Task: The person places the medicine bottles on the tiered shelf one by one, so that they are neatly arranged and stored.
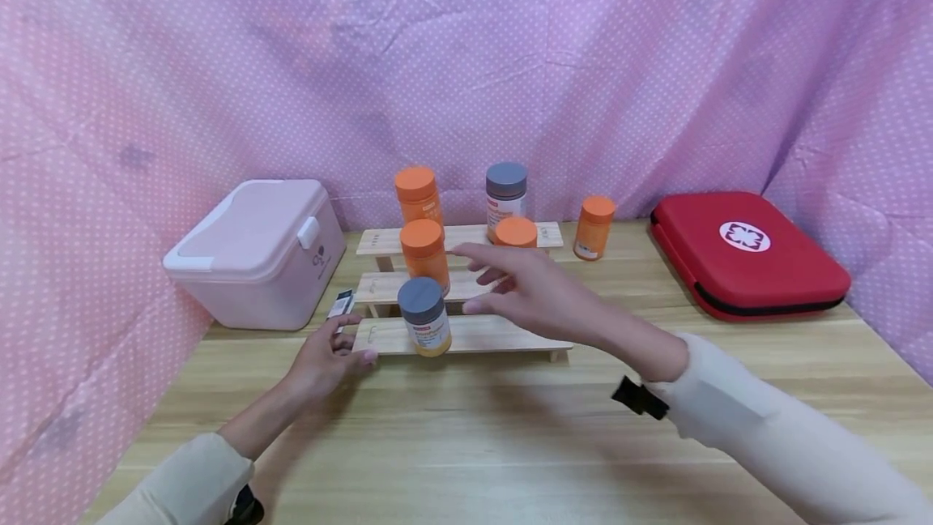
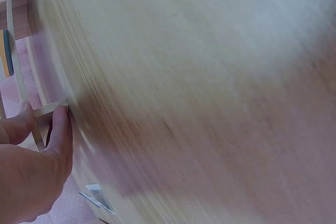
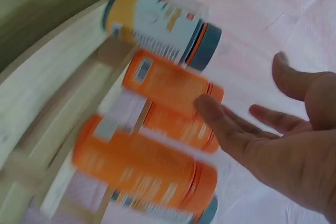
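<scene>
A three-tier wooden rack stands on the table with pill bottles on its steps. My left hand pinches the left end of its lowest step, thumb against the board and fingers around the end support. Above the right part of the rack, my right hand holds nothing, its fingers spread. A grey-capped bottle is on the lowest step. Orange bottles occupy the middle step; the right one is partly hidden behind my right hand. The top step bears an orange bottle and a grey-capped one.
A smaller orange bottle stands on the table right of the rack. Farther right lies a red first-aid case. A pale pink lidded box sits at the left, with a small white-and-black item beside it. Pink dotted cloth hangs behind.
</scene>
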Demonstrator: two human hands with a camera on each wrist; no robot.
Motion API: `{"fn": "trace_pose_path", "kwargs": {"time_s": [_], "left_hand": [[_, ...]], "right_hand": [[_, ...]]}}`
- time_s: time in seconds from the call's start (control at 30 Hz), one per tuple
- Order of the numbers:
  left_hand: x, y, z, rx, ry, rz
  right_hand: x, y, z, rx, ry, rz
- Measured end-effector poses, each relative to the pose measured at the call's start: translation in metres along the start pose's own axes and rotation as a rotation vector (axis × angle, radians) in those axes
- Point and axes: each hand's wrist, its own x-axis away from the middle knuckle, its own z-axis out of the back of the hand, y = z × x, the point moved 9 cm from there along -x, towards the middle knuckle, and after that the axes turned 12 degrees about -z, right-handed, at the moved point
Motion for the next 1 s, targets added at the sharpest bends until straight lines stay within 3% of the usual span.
{"fn": "trace_pose_path", "kwargs": {"time_s": [0.23, 0.4, 0.5, 0.77, 1.0], "left_hand": [[0.001, -0.001, 0.000, 0.010, -0.001, 0.008], [-0.001, -0.001, 0.000, 0.032, 0.001, 0.003], [-0.001, -0.001, 0.000, 0.037, 0.000, 0.001], [-0.002, 0.002, -0.001, 0.046, 0.000, -0.018], [-0.002, 0.002, -0.001, 0.041, -0.003, -0.020]], "right_hand": [[0.035, 0.025, 0.021, -0.027, 0.064, 0.047], [0.048, 0.045, 0.037, 0.039, 0.107, 0.026], [0.051, 0.061, 0.055, 0.065, 0.150, -0.027], [0.046, 0.116, 0.106, 0.087, 0.227, -0.267], [0.016, 0.163, 0.133, 0.141, 0.206, -0.385]]}}
